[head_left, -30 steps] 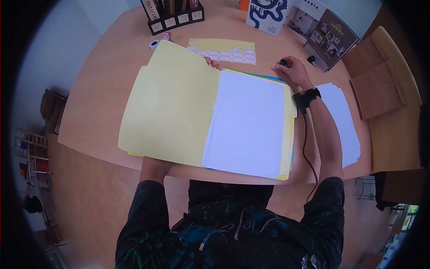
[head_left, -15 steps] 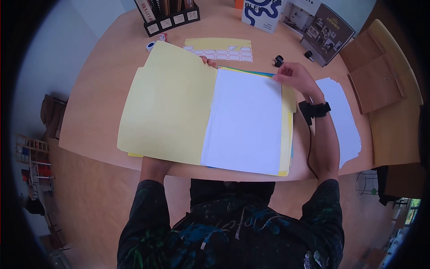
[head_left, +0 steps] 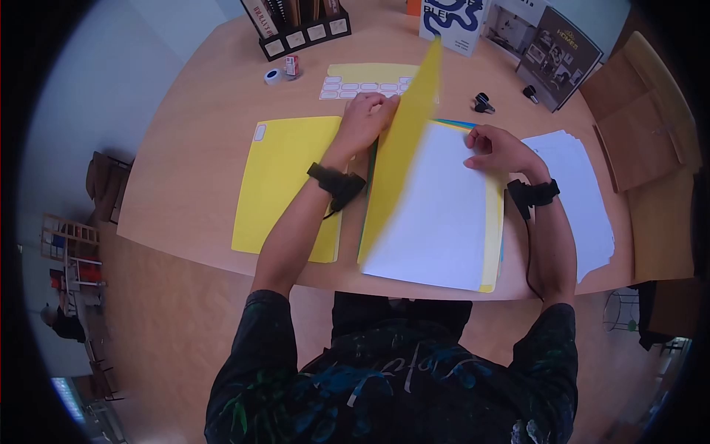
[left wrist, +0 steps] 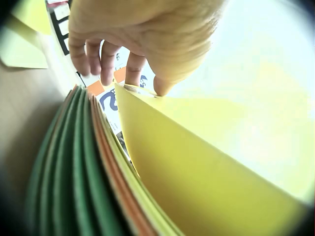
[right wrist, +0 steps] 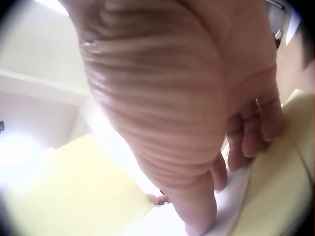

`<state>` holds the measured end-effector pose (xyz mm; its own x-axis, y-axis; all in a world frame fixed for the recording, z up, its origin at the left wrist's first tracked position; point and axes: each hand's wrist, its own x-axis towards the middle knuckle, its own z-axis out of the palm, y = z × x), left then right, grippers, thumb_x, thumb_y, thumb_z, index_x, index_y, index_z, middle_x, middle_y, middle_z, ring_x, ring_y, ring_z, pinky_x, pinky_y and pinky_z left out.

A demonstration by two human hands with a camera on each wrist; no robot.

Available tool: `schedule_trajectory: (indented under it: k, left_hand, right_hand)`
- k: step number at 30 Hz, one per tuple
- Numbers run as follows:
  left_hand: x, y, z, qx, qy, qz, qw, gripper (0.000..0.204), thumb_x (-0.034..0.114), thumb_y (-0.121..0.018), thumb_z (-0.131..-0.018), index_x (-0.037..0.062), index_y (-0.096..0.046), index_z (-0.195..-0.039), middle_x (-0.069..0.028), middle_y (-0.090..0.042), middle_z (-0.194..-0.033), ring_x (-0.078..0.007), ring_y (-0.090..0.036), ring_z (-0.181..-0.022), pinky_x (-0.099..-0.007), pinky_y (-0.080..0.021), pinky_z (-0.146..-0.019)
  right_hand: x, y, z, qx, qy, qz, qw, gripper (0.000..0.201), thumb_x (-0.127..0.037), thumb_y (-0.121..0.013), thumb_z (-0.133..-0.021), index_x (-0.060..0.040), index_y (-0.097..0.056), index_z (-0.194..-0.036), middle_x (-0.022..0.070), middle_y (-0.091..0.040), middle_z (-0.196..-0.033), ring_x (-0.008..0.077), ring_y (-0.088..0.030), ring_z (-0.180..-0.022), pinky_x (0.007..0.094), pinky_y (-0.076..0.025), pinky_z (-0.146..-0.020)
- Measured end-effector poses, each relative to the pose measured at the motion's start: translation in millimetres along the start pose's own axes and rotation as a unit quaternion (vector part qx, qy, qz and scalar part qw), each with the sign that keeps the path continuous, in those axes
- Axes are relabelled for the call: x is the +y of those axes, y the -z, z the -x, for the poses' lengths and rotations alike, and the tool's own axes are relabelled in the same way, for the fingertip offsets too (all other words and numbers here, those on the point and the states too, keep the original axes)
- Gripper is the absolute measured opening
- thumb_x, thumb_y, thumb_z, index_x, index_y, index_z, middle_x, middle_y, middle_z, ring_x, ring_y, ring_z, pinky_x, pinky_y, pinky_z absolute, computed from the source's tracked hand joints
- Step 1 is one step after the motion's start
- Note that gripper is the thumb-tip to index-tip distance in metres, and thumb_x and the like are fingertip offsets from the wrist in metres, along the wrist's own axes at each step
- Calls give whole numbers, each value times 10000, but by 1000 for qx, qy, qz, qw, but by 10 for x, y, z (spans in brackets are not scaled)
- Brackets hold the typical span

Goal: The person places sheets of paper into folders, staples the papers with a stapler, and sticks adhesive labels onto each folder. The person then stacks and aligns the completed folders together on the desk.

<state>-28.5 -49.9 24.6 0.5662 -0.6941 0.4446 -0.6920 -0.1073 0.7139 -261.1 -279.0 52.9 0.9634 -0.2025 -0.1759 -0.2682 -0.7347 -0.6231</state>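
A yellow folder cover (head_left: pixel 405 148) stands raised over white paper (head_left: pixel 436 207), with more folders beneath. At the cover's upper edge the left hand (head_left: pixel 364 122) pinches it; in the left wrist view that hand (left wrist: pixel 142 39) has thumb and index finger on the cover's corner (left wrist: pixel 147 132), beside a stack of green and orange folders (left wrist: pixel 83 162). The right hand (head_left: pixel 506 152) rests at the paper's upper right corner, fingers bent; in the right wrist view its fingertips touch the paper and folder, and the hand (right wrist: pixel 177 98) holds nothing visible.
Another yellow folder (head_left: pixel 285 192) lies to the left, loose white sheets (head_left: pixel 573 192) to the right. Behind are a label sheet (head_left: pixel 355 81), a tape roll (head_left: pixel 273 76), black clips (head_left: pixel 484 103), upright books (head_left: pixel 560 59) and a black organizer (head_left: pixel 307 38).
The left hand has come from behind the open cover to its front, and the cover has swung up toward the right. The right hand has left the black clip and moved down to the paper's corner.
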Motion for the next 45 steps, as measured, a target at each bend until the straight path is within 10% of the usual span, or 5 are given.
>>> schedule_trajectory:
  k: [4,13,19,37,45]
  left_hand:
    - [55,-26,-17,-122,181,225,950,420,340,-758,-916,28,-689,-1189,-68,-708,-1003,-113,-650,-921,-239,-501,-844]
    - [-170,20,-26,-182,267,236,916,403,249,-775,-907,6,-659,-1208,-47,-717,-969,-90,-673,-841,-200,-517,-758]
    - [-266,-6,47,-176,221,283,917,374,269,-751,-931,37,-672,-1214,-4,-704,-908,-42,-626,-735,-175,-465,-619]
    - [-385,-23,87,-182,169,322,913,309,245,-712,-959,48,-690,-1195,35,-672,-873,-9,-562,-671,-161,-421,-572]
    - [-347,-20,86,-173,165,332,913,314,271,-704,-968,57,-692,-1199,49,-643,-833,-7,-536,-649,-167,-415,-566]
  right_hand:
    - [71,-51,94,64,29,-131,989,635,-252,-792,-856,-20,-550,-1394,180,-611,-1392,317,-580,-1277,400,-434,-1095]
    - [136,98,11,-17,69,-89,993,485,-194,-760,-872,2,-611,-1291,126,-692,-1195,226,-627,-1119,353,-458,-1018]
    - [16,766,-338,147,0,89,985,179,-147,-665,-892,1,-720,-976,86,-723,-844,144,-667,-766,317,-526,-688]
    - [-304,-254,-1912,71,130,149,978,636,-241,-742,-849,-15,-549,-1412,232,-639,-1317,388,-610,-1216,423,-481,-1037]
    - [-684,-136,-1316,68,114,-34,991,346,-189,-736,-925,23,-668,-1189,78,-759,-894,135,-684,-788,261,-540,-814]
